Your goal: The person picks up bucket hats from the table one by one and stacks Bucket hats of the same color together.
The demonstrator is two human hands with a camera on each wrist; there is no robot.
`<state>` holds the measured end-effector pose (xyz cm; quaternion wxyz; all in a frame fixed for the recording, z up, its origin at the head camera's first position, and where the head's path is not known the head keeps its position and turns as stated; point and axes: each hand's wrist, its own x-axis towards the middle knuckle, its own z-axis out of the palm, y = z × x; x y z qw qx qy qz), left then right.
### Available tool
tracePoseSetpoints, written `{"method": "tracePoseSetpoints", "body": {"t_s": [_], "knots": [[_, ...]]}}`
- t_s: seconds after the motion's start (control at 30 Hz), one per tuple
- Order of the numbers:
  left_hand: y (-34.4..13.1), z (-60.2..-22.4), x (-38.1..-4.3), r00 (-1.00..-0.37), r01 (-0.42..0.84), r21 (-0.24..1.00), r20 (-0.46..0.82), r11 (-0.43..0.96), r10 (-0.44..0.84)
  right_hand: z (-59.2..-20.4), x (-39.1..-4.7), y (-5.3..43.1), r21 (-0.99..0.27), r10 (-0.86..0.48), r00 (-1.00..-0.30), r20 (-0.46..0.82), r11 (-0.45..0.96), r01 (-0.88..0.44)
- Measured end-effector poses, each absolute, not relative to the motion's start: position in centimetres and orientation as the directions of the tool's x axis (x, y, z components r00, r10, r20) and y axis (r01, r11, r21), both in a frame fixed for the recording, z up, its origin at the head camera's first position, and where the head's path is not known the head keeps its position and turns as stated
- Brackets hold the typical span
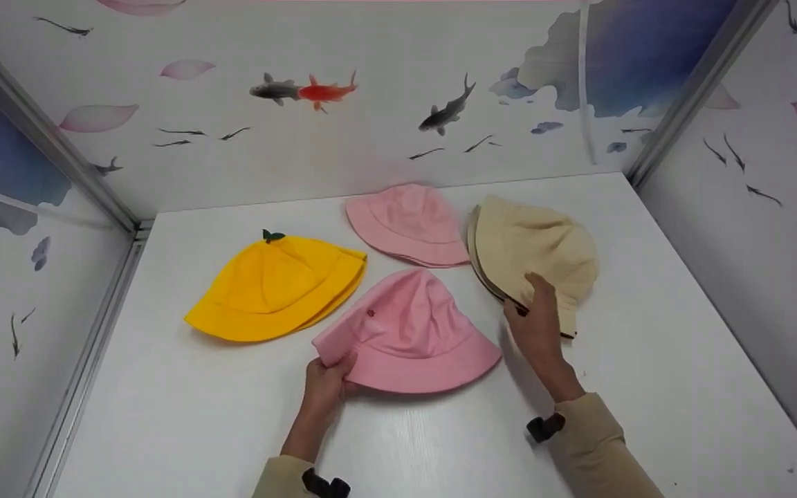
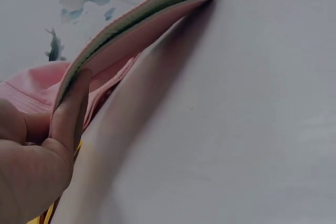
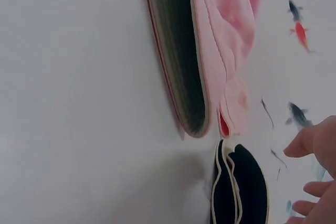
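Observation:
My left hand (image 1: 326, 384) pinches the left corner of the brim of a pink bucket hat (image 1: 416, 335). Thumb and fingers (image 2: 73, 111) grip that brim in the left wrist view, where its pale green lining shows and the edge rises off the table. Over the near side of a beige hat (image 1: 544, 242) hovers my right hand (image 1: 540, 332), its fingers spread. The right wrist view shows a gap between that hand and the beige hat's dark-lined opening (image 3: 252, 182).
A yellow hat (image 1: 274, 287) with a green leaf on top lies at the left. Behind the front pink hat is a paler pink hat (image 1: 409, 225), next to the beige one. Printed panels (image 1: 385, 138) wall in the white table (image 1: 177, 408) at the back and sides.

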<state>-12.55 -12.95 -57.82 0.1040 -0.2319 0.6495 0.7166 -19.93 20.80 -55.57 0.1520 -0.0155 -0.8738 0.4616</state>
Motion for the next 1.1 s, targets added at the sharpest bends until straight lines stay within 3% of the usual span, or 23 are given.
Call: {"method": "tracePoseSetpoints", "body": {"t_s": [0.33,0.47,0.63,0.93,1.1], "knots": [[-13.1,-56.4,-11.9,-0.886,-0.427,0.887,-0.45,-0.178,-0.116,-56.8,-18.5,18.3,-0.856,-0.043,-0.982,0.183,0.485,-0.18],[-13.2,-56.3,-11.7,-0.897,-0.402,0.892,-0.429,-0.205,-0.108,-57.2,-18.1,17.8,-0.88,-0.105,-0.993,0.059,0.463,-0.101],[-13.7,-56.0,-11.3,-0.913,-0.38,0.897,-0.403,-0.226,-0.063,-57.7,-17.5,17.1,-0.856,-0.119,-0.99,-0.079,0.517,0.006],[-13.8,-55.8,-11.2,-0.907,-0.384,0.892,-0.413,-0.237,-0.086,-57.7,-17.0,16.4,-0.773,-0.146,-0.979,-0.141,0.634,0.017],[-14.3,-55.6,-11.0,-0.896,-0.402,0.887,-0.432,-0.228,-0.1,-57.6,-17.3,16.7,-0.824,-0.131,-0.984,-0.122,0.565,0.027]]}}
